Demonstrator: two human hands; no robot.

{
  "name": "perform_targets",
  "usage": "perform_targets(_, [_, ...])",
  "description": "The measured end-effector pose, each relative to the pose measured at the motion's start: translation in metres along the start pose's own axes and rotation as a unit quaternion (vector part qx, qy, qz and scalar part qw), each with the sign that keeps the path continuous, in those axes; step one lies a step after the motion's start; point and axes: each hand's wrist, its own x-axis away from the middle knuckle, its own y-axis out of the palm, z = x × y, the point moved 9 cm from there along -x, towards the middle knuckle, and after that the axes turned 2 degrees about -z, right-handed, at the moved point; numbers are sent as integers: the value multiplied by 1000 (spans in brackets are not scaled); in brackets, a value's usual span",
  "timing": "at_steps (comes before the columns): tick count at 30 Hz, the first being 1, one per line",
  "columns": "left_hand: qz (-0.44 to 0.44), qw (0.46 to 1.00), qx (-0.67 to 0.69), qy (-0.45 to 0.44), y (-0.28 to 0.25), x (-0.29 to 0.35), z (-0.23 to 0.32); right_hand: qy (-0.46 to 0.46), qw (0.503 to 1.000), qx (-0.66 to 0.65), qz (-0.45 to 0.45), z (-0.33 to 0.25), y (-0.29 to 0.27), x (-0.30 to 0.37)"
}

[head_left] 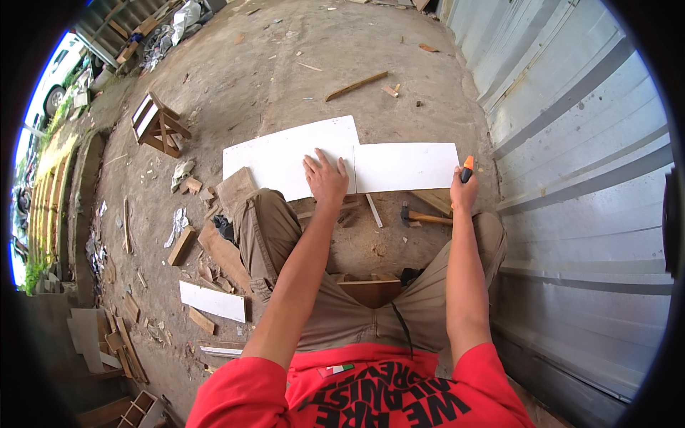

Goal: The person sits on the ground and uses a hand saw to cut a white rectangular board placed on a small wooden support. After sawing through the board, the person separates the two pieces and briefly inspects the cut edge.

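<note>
My left hand [327, 178] lies with fingers spread on a wide white board [267, 158] in front of my knees. A narrower white board [407, 167] meets its right edge, with a thin seam between them. At the narrower board's right end, my right hand [464, 194] is closed round a small tool with an orange-and-black handle [467, 170], which points away from me. Its working end does not show clearly, so its kind stays unknown. Under the boards' near edge, between my legs, rests a hammer [421, 216] with a wooden handle, beside a thin white strip [374, 210].
A small wooden stool [160, 126] stands at the far left. Wood offcuts, including a white piece [212, 301], litter the ground on my left. A corrugated metal wall [578, 192] runs close along my right. Farther ahead lies a wooden stick [357, 85].
</note>
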Motion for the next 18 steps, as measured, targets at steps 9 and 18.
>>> perform_targets(9, [-65,998,1,22,2,-19,19,26,999,-27,28,28,-6,-32])
perform_targets(18, [-20,999,-3,-41,5,-46,20,-43,996,8,77,-8,5,-34])
